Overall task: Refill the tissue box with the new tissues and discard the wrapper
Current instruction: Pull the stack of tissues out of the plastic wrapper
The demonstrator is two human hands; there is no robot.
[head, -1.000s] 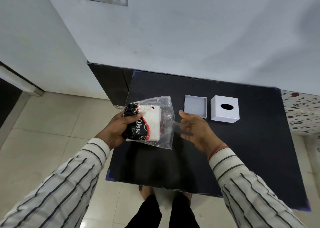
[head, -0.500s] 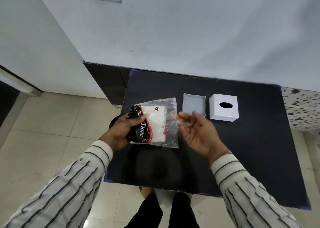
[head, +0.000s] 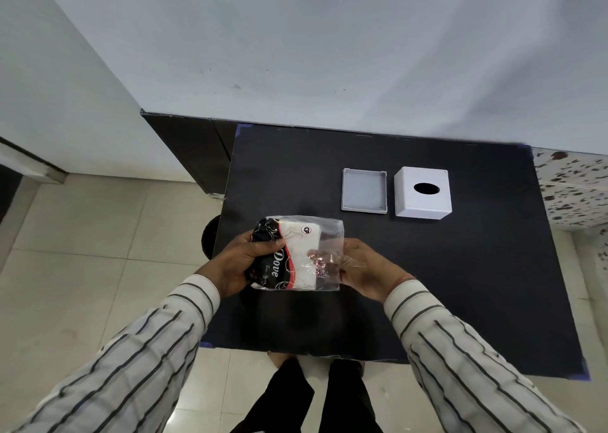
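Both hands now on the tissue pack

The right hand (head: 365, 269) has closed onto the wrapper's clear end, apparently pinching it; left hand (head: 235, 264) clasps the tissue pack (head: 296, 255) above the tabletop's (head: 477, 268) near-left; tissue box (head: 422, 197) waits far right.

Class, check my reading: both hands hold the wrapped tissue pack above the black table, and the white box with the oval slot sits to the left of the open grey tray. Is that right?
Not quite. In the head view the white box sits to the right of the open grey tray, not the left. The rest stands: the left hand and right hand both hold the wrapped tissue pack above the black table.
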